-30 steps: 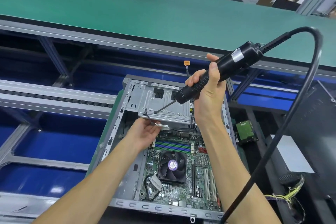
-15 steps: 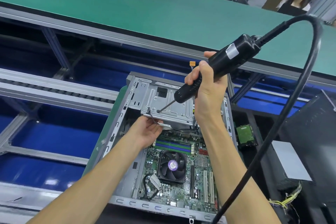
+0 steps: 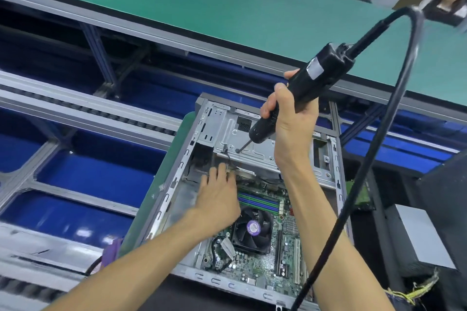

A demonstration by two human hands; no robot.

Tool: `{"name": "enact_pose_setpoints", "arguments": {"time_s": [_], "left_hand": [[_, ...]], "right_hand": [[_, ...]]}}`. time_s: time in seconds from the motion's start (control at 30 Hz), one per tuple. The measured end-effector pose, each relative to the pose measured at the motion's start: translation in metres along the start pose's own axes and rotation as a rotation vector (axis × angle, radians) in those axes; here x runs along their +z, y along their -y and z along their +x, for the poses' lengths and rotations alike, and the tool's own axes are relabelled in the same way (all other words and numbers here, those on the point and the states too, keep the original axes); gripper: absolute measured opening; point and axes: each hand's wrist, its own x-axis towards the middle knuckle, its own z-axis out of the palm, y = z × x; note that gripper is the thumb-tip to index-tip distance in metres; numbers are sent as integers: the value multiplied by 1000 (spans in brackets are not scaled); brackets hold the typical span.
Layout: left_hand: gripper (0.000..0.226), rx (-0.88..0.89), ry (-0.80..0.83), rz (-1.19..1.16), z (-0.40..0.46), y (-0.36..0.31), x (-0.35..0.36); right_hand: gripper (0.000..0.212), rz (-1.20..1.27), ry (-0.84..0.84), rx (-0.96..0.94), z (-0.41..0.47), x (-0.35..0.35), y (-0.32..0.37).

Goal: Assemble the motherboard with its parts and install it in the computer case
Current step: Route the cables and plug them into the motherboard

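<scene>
I see my right hand (image 3: 293, 121) gripping the screwdriver (image 3: 300, 91), left hand (image 3: 218, 192) spread inside the case (image 3: 177, 184) below a green conveyor (image 3: 202, 2).

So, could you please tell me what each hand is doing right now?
Left hand: open, fingers reaching under the grey metal drive cage.
Right hand: holding the black corded electric screwdriver.

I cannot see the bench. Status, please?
Right hand grips screwdriver, bit on drive cage. Left hand reaches under cage. Motherboard seated.
</scene>
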Motion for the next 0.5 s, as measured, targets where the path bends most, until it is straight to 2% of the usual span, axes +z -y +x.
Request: {"name": "enact_pose_setpoints", "arguments": {"time_s": [0.07, 0.2, 0.5], "left_hand": [[58, 36, 77, 74, -1, 4, 2], [60, 76, 290, 13, -3, 8, 7], [70, 46, 362, -118, -6, 10, -1]], "right_hand": [[18, -46, 20, -1, -1, 4, -1], [18, -75, 38, 18, -2, 9, -6], [30, -143, 139, 64, -4, 19, -29]]}}
